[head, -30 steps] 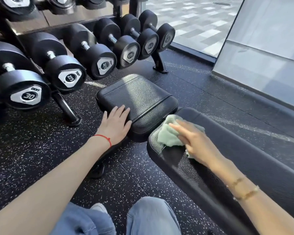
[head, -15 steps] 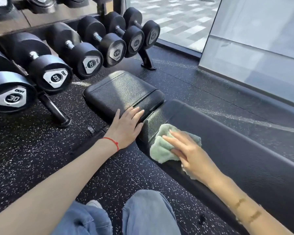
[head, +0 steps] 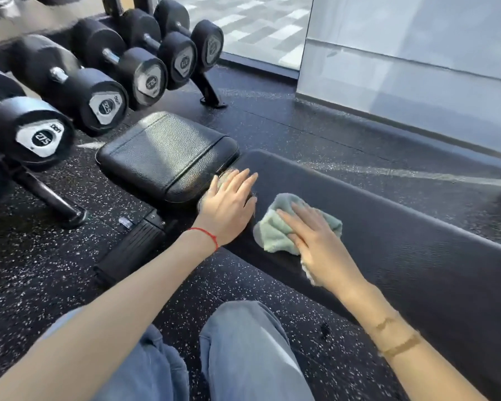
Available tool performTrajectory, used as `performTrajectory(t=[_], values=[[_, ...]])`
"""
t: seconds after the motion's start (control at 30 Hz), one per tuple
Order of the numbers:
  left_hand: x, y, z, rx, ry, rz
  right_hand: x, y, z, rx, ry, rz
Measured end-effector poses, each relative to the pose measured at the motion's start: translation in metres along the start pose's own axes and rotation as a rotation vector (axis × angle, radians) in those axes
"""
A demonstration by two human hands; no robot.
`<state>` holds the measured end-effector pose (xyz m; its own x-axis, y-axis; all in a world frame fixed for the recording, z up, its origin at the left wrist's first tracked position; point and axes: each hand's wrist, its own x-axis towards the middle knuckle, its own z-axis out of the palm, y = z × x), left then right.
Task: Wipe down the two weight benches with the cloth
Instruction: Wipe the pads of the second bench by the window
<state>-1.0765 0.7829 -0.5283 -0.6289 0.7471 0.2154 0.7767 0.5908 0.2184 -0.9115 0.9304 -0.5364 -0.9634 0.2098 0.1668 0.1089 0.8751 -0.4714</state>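
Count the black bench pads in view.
2. The short seat pad lies by the dumbbell rack; the long pad runs right from it, under the cloth. More may lie out of view.

Black padded worktop [head: 388, 244], long back pad, runs from centre to right. Lying on it: a green cloth [head: 275, 230] under the right hand [head: 315, 238], and the left hand [head: 229, 209] flat at its left end.

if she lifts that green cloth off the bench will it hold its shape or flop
Probably flop: the green cloth already lies bunched and folded under the right hand. It looks like soft terry, so likely light, and grippy rather than slippery on the bench pad.
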Motion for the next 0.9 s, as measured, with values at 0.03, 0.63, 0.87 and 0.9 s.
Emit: performTrajectory(t=[0.03,0.63,0.87,0.9], values=[[0.000,0.006,0.003,-0.019,-0.007,0.013,-0.021,0.005,-0.008,0.013,0.014,0.039],[0.004,0.100,0.047,-0.108,-0.056,0.101,-0.118,0.064,-0.050,-0.142,0.159,0.262],[0.004,0.108,0.051,-0.120,-0.024,0.111,-0.104,0.130,-0.092,-0.174,0.345,0.542],[0.004,0.108,0.051,-0.124,-0.021,0.109,-0.091,0.133,-0.092,-0.163,0.342,0.548]])
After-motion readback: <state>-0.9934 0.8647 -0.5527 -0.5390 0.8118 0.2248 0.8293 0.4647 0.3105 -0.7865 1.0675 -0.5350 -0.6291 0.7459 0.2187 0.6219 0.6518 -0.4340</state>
